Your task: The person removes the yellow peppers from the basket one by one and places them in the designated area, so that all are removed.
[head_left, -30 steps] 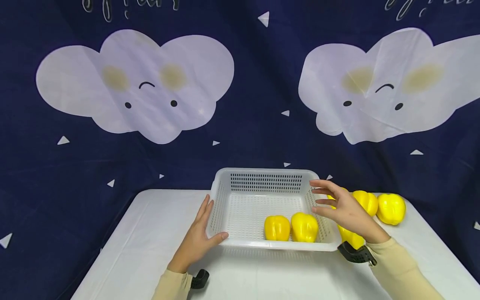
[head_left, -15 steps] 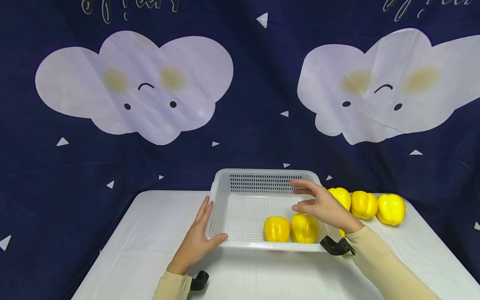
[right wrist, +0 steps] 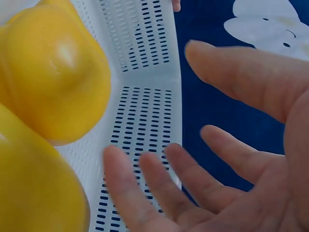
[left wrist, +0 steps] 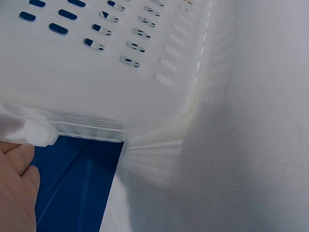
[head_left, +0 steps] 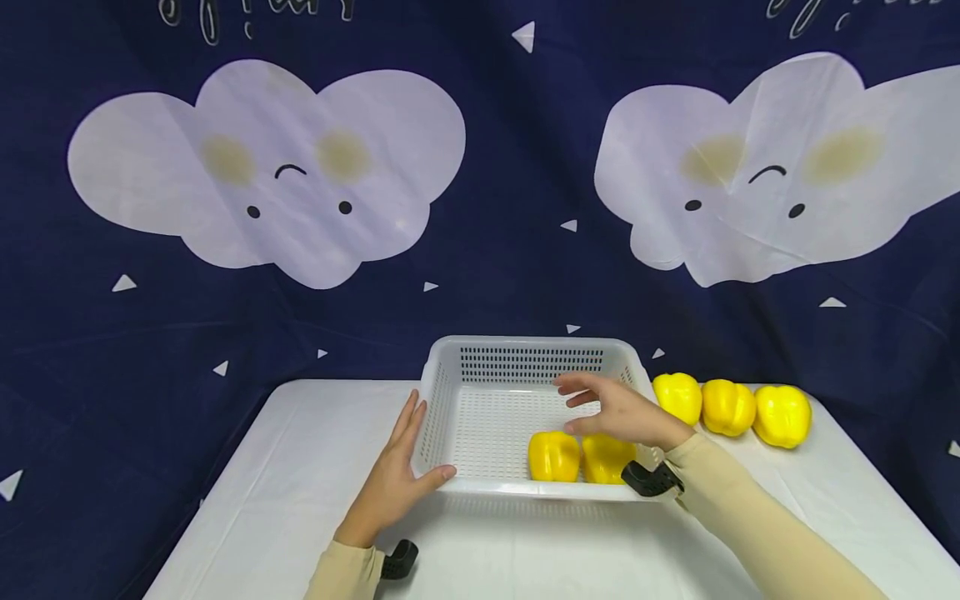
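A white perforated plastic basket stands on the table, with two yellow bell peppers, one on the left and one on the right, at its front right. My left hand rests against the basket's left side, fingers straight along the wall and thumb by the front rim; the left wrist view catches only part of that hand beside the rim. Above the right pepper, my right hand hovers inside the basket's outline, fingers loosely spread and holding nothing. It partly covers that pepper in the head view.
Three more yellow bell peppers, a left one, a middle one and a right one, stand in a row right of the basket. A white cloth covers the table. Behind hangs a dark blue curtain with clouds.
My right hand has moved left from over the basket's right rim to above the peppers inside. Its sleeve now covers where a pepper showed right of the basket. My left hand has stayed put.
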